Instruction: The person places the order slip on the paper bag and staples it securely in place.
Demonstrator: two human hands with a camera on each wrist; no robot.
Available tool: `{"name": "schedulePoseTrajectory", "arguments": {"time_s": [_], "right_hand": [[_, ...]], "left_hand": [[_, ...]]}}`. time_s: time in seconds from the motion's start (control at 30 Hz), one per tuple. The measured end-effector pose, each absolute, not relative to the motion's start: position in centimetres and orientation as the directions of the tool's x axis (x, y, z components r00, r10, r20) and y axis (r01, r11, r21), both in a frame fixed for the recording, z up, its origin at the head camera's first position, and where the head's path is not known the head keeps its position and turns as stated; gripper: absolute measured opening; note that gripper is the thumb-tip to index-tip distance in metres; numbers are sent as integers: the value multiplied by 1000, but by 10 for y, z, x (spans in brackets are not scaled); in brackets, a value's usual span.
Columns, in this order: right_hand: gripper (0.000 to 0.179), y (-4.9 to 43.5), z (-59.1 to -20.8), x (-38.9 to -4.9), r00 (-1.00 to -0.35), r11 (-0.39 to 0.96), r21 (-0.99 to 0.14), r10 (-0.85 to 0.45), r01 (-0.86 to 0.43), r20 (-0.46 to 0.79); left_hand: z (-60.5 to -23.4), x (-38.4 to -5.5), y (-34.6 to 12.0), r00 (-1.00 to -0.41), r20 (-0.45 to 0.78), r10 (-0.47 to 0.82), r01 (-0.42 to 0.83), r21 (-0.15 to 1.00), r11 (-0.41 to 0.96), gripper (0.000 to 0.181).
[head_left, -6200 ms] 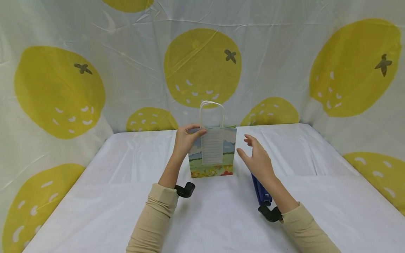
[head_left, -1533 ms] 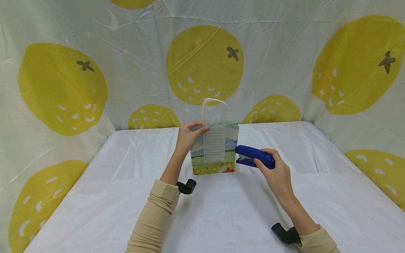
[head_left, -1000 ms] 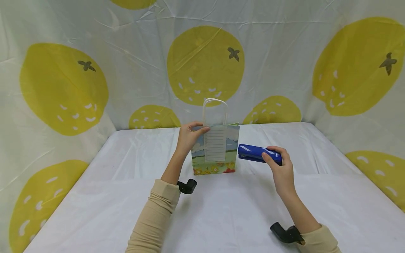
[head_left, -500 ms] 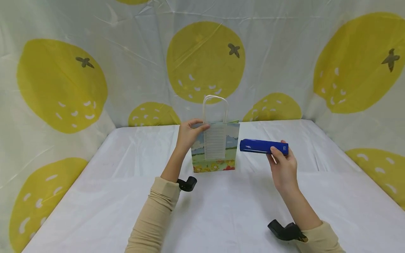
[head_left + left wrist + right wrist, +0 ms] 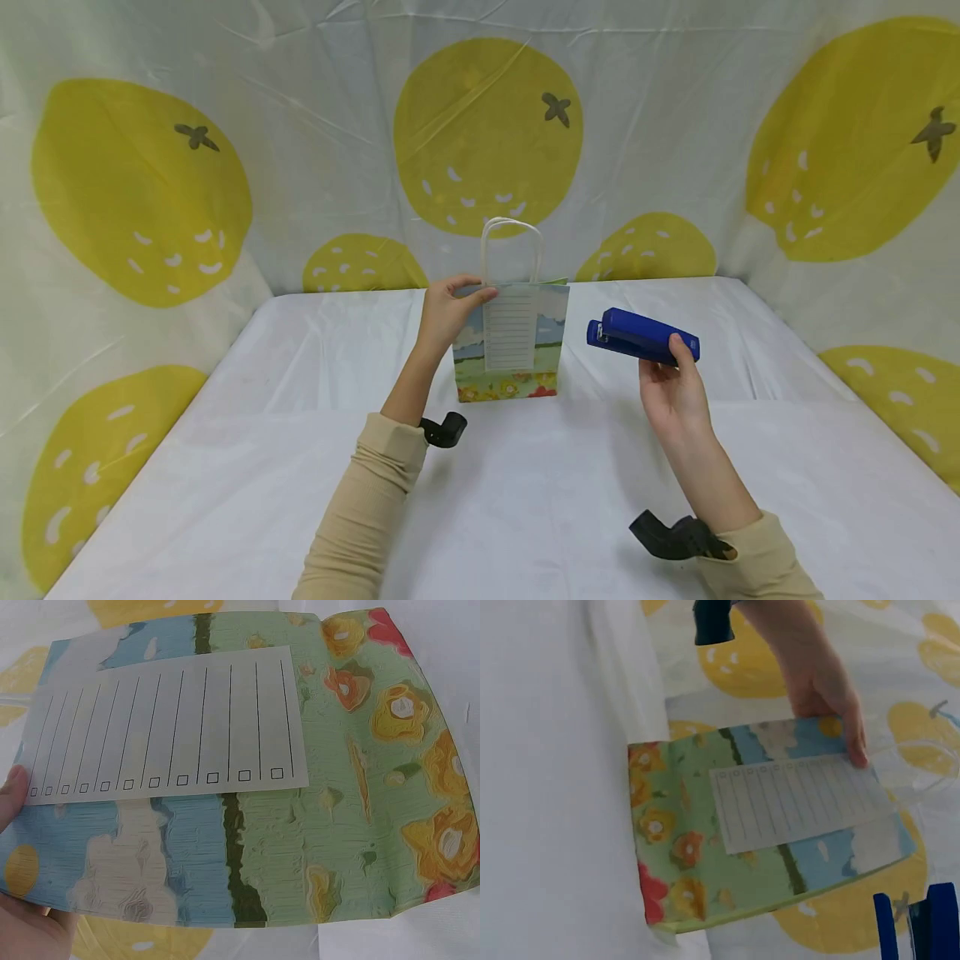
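Note:
In the head view my left hand [image 5: 444, 315] pinches the top left edge of a paper gift bag [image 5: 549, 354] printed with sky and flowers. The thumb lies on the upper corner of a lined checklist sheet [image 5: 510, 333], flat against the bag's front. White handles [image 5: 513, 222] loop up from the bag. Right of the bag, apart from it, my right hand [image 5: 677, 400] grips a blue stapler [image 5: 641, 335] above the table, its nose toward the left. In the right wrist view only the end of the stapler [image 5: 943, 922] shows at the lower right corner.
A white cloth [image 5: 525, 500] covers the table. Behind and beside it hang white curtains with large yellow fruit prints [image 5: 487, 137]. A black camera mount sits on each wrist, left mount [image 5: 444, 430] and right mount [image 5: 678, 535].
The right hand has taken the stapler up from the table. Lately the stapler has moved right and up, away from the bag, and turned. The left hand keeps its hold on the bag.

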State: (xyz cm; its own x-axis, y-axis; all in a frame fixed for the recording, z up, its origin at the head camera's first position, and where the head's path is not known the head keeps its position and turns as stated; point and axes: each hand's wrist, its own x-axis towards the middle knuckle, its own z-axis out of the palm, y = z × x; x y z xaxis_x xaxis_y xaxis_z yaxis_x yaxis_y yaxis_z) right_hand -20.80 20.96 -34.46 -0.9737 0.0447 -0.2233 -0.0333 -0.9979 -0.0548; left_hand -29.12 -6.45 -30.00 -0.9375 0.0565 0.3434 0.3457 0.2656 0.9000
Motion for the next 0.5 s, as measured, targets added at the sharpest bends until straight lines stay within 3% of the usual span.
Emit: {"name": "schedulePoseTrajectory", "arguments": {"time_s": [0.17,0.4,0.5], "right_hand": [[74,211,-343,-208,-965,-995,102,-48,22,-259],[49,208,-339,-209,-963,-986,149,-115,80,-243],[47,206,-337,-209,-966,-981,163,-136,101,-222]], "left_hand": [[-300,-291,-64,-936,346,63,349,897,272,31],[-300,-292,-64,-935,349,63,352,893,280,31],[-301,-291,-66,-934,351,64,354,891,284,31]]}}
